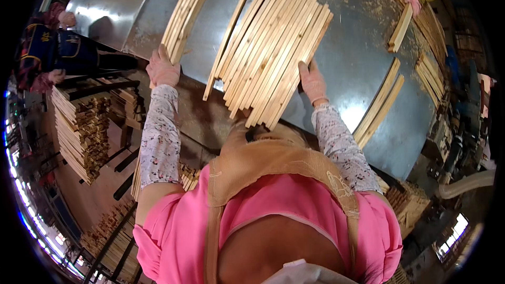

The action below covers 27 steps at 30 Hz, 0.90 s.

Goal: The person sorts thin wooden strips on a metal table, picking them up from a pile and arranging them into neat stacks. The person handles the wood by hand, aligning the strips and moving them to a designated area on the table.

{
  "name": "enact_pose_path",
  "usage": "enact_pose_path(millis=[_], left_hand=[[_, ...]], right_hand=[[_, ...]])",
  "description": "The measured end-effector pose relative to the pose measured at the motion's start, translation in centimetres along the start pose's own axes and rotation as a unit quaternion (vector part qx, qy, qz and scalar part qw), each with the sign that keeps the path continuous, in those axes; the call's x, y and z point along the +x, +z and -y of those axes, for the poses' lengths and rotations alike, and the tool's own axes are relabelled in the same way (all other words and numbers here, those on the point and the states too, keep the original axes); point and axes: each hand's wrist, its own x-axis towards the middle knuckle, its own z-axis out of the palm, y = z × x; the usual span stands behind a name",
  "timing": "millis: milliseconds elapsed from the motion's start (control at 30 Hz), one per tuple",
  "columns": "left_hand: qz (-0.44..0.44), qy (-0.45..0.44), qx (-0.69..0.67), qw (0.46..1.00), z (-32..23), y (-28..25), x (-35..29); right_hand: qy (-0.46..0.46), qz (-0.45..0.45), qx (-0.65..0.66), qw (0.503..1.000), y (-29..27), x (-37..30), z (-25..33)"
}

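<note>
On the metal table lies a wide, side-by-side row of pale wooden strips, uneven at their ends. One loose strip is just left of that row. My left hand, in a pinkish glove, closes on the near end of a small bundle of wooden strips farther left; its fingertips are partly hidden. My right hand, gloved alike, is at the row's right edge with thumb and fingers apart, holding nothing.
Two strips lie on the table's right. A co-worker's gloved hand is at a wood piece at far right. Another person stands at far left, beside stacked strips. A ribbed hose is at right.
</note>
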Motion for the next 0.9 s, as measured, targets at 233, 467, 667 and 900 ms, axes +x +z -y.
enact_pose_path(millis=[233,467,667,900], left_hand=[[-0.081,0.169,-0.181,0.965,-4.9,0.7,3.2],[0.141,0.165,-0.302,0.928,-20.4,3.4,6.0],[0.349,0.056,-0.537,0.766,-20.1,2.5,2.4],[0.295,0.025,-0.655,0.695,-21.7,-4.7,4.2]], right_hand=[[0.012,-0.025,0.029,0.999,0.3,2.4,-1.1],[0.044,-0.086,-0.191,0.977,-1.0,6.9,4.3],[0.08,-0.022,0.249,0.965,-0.7,4.6,2.6],[-0.126,-0.089,0.224,0.962,-5.4,5.6,5.6]])
